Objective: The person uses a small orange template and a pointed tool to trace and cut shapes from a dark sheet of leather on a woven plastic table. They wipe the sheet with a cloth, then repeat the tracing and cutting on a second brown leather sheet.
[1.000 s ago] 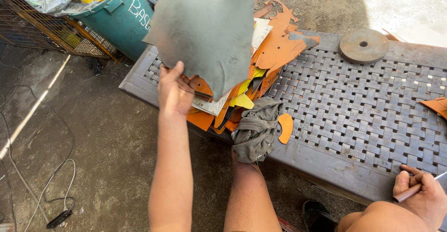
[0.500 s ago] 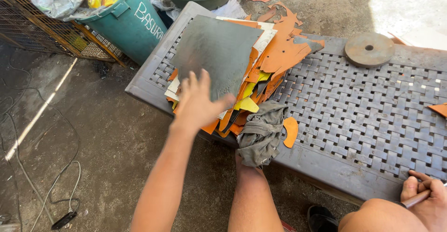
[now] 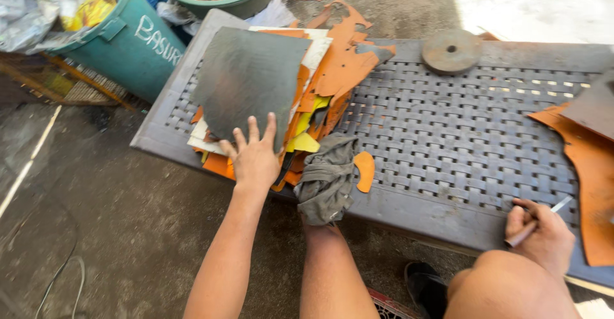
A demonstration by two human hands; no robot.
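Left hand (image 3: 254, 156), fingers spread, lies flat on the near edge of the dark sheet (image 3: 252, 79), which extends toward upper left. Right hand (image 3: 540, 236), lower right, grips a thin stick (image 3: 555, 207).

A woven grey bench (image 3: 448, 140) carries leather scraps (image 3: 332, 76), a rag (image 3: 327, 178) and a metal disc (image 3: 451, 51).

Bare forearms with no sleeves, bare left hand (image 3: 254, 160), bare right hand (image 3: 540, 237), bare knee, dark sandal (image 3: 423, 285)

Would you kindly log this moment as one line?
left hand: flat on grey sheet atop orange scrap pile | right hand: holds thin tool | bench: rag, metal disc
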